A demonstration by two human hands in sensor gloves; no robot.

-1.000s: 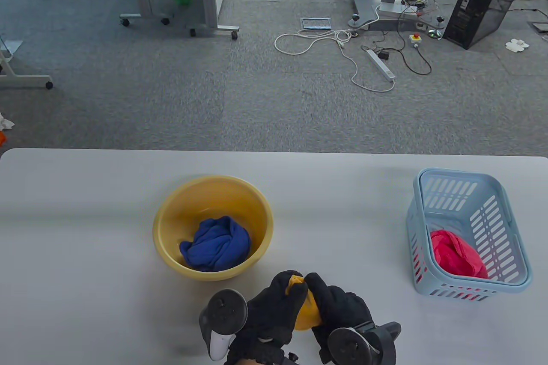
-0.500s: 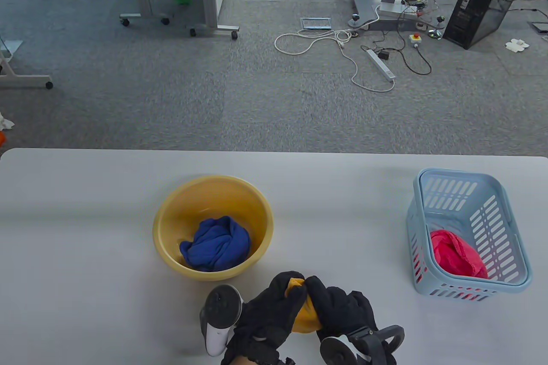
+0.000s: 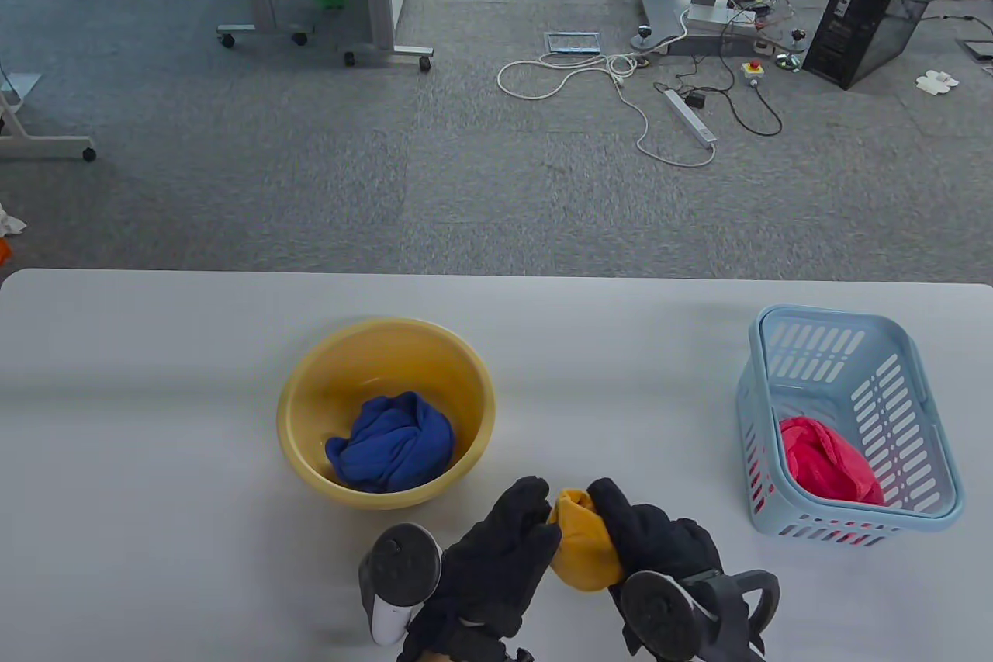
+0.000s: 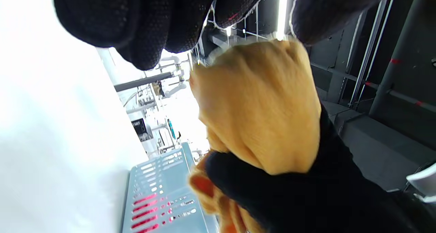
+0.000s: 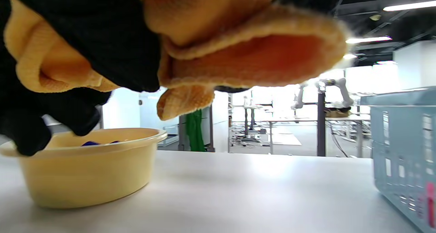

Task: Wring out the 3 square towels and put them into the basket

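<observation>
**Orange towel held between both hands near the table's front edge**

The left hand (image 3: 496, 561) and the right hand (image 3: 659, 545) meet just in front of the yellow basin (image 3: 385, 351), with a bunched orange towel (image 3: 583, 549) between them. The right hand's fingers curl round the towel; the wrist views show cloth bulging out past the black glove. The left hand's fingers (image 4: 146, 25) lie against the towel's left side, bent over its top, and the towel is raised above the white table (image 3: 155, 398).

A blue towel (image 3: 392, 445) lies crumpled inside the basin. A pink towel (image 3: 826, 460) sits at the near end of the light blue slotted basket (image 3: 877, 398), which stands well apart to the right. In the left wrist view the basket's side shows pink through its slots.

Beyond the table, on grey carpet, are a black computer tower (image 3: 880, 6), a white power strip (image 3: 690, 117) and loose cables. No writing or brand can be read on any of these things.
</observation>
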